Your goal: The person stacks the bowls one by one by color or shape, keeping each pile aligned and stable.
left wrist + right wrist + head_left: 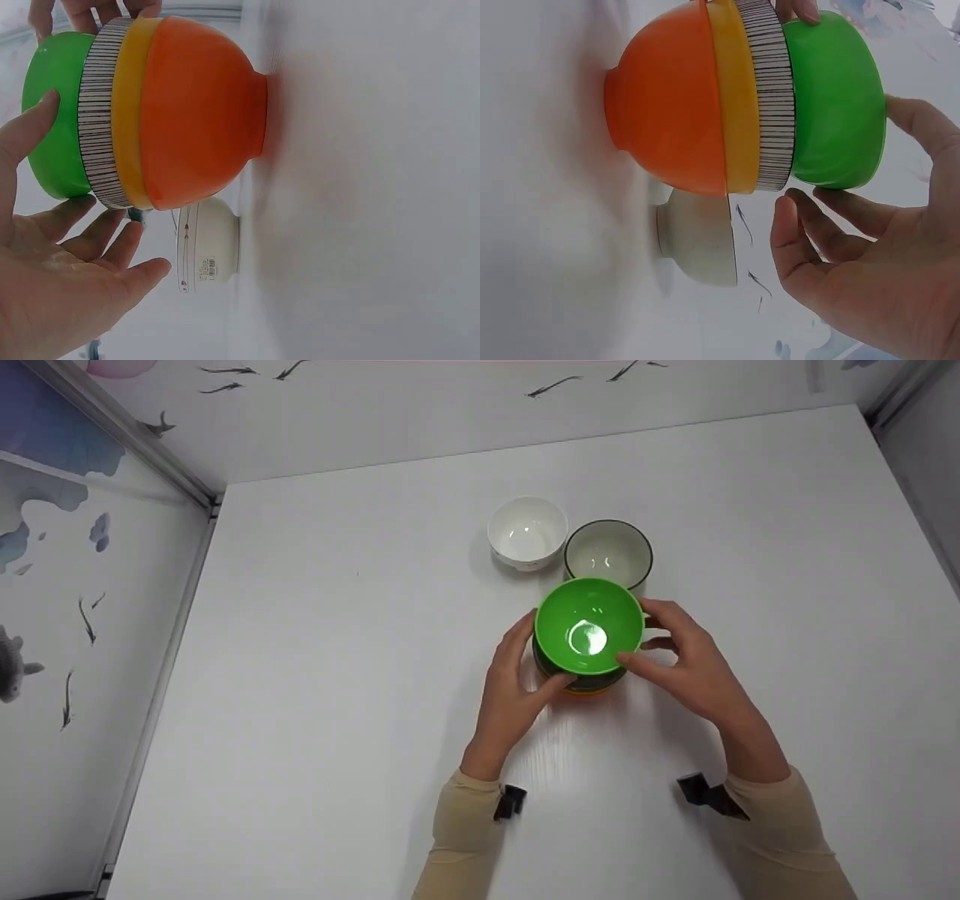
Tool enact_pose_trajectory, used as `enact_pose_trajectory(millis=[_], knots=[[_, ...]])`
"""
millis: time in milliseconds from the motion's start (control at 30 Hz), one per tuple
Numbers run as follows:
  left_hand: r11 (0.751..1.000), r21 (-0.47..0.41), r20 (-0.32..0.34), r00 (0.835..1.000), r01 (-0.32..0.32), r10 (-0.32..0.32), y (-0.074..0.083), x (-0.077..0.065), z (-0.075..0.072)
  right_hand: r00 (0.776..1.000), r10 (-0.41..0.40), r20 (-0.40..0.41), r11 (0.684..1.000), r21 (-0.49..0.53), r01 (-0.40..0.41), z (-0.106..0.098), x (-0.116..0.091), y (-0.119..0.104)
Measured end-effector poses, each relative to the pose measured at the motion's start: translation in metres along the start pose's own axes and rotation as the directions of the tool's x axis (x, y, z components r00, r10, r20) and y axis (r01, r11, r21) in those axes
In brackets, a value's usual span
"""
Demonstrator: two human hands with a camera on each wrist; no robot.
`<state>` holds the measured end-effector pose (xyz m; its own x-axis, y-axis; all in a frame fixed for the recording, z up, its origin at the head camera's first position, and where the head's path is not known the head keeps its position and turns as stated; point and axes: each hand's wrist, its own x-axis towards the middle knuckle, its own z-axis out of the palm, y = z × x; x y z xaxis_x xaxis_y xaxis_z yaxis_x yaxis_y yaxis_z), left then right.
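Note:
A green bowl (590,611) is at the top of a stack of nested bowls. Both hands hold it from opposite sides. My left hand (508,701) has its thumb on the near left wall and its fingers round the left side. My right hand (694,671) grips the right side, thumb near the rim. Under the green bowl, the left wrist view shows a black-and-white striped bowl (103,124), then a yellow bowl (127,124) and an orange bowl (199,112) at the bottom, its foot on the table.
Behind the stack stand a white bowl (526,531) and, to its right, a pale bowl with a dark rim (609,547), partly covered by the green bowl in the head view. White table (337,697) surrounds them, with patterned panels (390,412) at the back and left.

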<state>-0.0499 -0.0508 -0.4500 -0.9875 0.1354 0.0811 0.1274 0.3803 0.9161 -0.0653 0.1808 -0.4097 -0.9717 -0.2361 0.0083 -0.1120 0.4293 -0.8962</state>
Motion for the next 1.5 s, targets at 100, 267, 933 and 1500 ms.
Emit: enact_pose_trajectory(millis=[100,267,933,1500], knots=[[1.0,-0.001,0.021,1.0,0.008,-0.008,-0.001,0.0,0.0,0.999,-0.012,0.051,1.0,0.019,0.011,0.001,-0.002,0.002],[0.999,-0.041,0.055,0.998,-0.002,0.005,-0.004,-0.002,0.002,0.993,0.005,0.115,0.999,0.043,-0.01,0.004,-0.003,0.005],[0.994,-0.112,0.114,0.993,-0.001,0.014,-0.01,-0.008,0.002,0.99,0.054,0.131,0.998,0.029,-0.058,0.01,-0.004,0.013],[0.995,-0.097,0.143,0.99,0.011,0.003,-0.007,-0.008,0.0,0.992,0.046,0.114,0.999,0.015,-0.048,0.012,-0.006,0.013]])
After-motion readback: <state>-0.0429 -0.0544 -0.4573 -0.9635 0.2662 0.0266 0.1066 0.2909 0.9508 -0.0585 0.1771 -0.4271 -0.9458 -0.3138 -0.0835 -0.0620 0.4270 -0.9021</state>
